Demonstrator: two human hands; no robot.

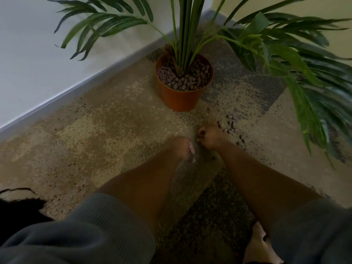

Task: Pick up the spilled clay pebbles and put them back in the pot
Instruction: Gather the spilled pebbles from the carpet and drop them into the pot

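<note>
Reddish-brown clay pebbles (229, 123) lie scattered on the mottled tan carpet (106, 130), just right of my right hand (211, 137) and a little in front of the round orange plastic pot (180, 100), which already holds many pebbles around the green palm (183, 35). I judge I'm in the gathering step. My right hand is curled at the spill's edge; whether it holds pebbles I cannot tell. My left hand (182, 148) is loosely curled too, contents hidden. Next I'd need a firm pinch, then a lift over the rim.

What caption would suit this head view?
Both hands, left hand and right hand, reach toward spilled clay pebbles beside an orange pot.
</note>
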